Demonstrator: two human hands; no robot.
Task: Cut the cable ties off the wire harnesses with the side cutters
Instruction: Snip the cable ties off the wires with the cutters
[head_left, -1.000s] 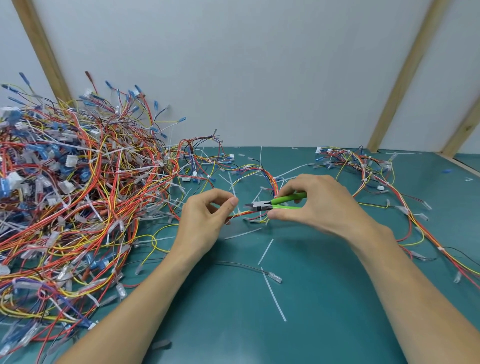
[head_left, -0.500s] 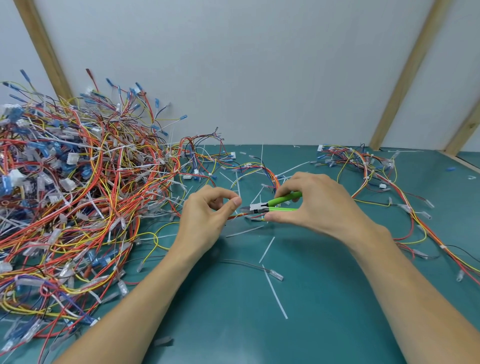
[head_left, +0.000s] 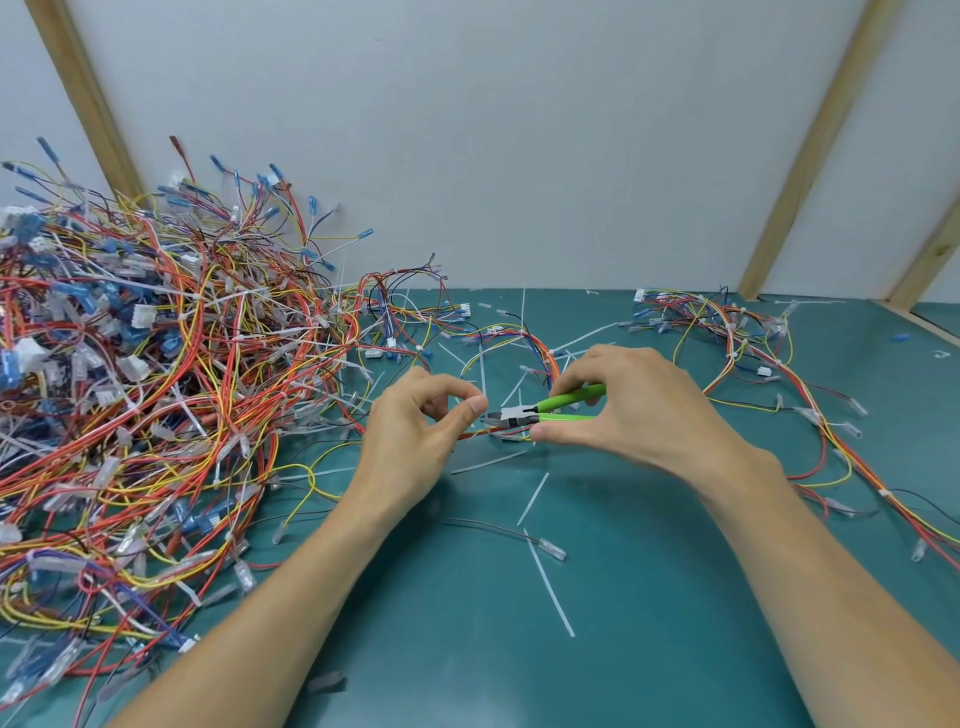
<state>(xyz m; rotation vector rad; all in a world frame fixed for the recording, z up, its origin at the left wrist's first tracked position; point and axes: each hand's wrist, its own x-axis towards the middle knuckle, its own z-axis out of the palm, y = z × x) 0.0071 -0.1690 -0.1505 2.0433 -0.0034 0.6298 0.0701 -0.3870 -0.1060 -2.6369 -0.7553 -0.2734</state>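
Observation:
My right hand (head_left: 639, 410) grips the green-handled side cutters (head_left: 550, 408), whose jaws point left at a red and yellow wire harness (head_left: 524, 358) in the middle of the teal table. My left hand (head_left: 415, 436) pinches that harness between thumb and forefinger just left of the jaws. The harness arches back over the table behind both hands. Whether a cable tie sits between the jaws is hidden.
A big tangled pile of wire harnesses (head_left: 145, 395) fills the left side. A smaller bunch of harnesses (head_left: 753, 364) trails along the right. Cut white cable ties (head_left: 548, 582) and a loose black wire (head_left: 498, 530) lie on the teal table (head_left: 571, 665) near me.
The cutter jaws have edged a little closer to my left thumb. Both hands otherwise stay in place on the harness.

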